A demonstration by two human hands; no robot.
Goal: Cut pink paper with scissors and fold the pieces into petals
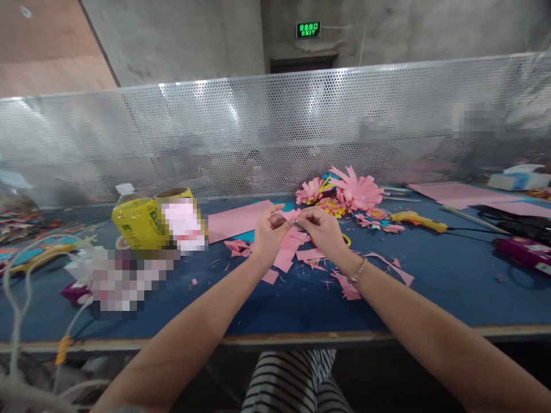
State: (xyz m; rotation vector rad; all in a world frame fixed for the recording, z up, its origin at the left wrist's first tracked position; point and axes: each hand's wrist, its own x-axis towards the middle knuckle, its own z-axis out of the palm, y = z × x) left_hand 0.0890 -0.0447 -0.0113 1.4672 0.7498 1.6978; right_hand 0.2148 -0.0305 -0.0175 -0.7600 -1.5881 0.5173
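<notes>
Both hands meet over the middle of the blue table (pixel 193 298). My left hand (pixel 270 232) pinches a small pink paper piece (pixel 293 215), its thumb and fingers near the piece's left side. From the right, my right hand (pixel 321 226) closes its fingertips on the same paper. Part of the paper is hidden by the fingers. Below and around the hands lie pink paper scraps (pixel 286 252) and thin cuttings. A long pink sheet (pixel 236 221) rests behind my left hand. Pink paper flowers (pixel 357 192) with yellow and blue parts stand behind my right hand.
A yellow-labelled bottle (pixel 140 223) and a tape roll (pixel 178 192) stand left. On the right are a yellow glue gun (pixel 419 221), a purple box (pixel 523 252), pink sheets (pixel 456 194) and a tissue box (pixel 516 178). A perforated metal screen (pixel 241 132) runs behind; cables hang at left.
</notes>
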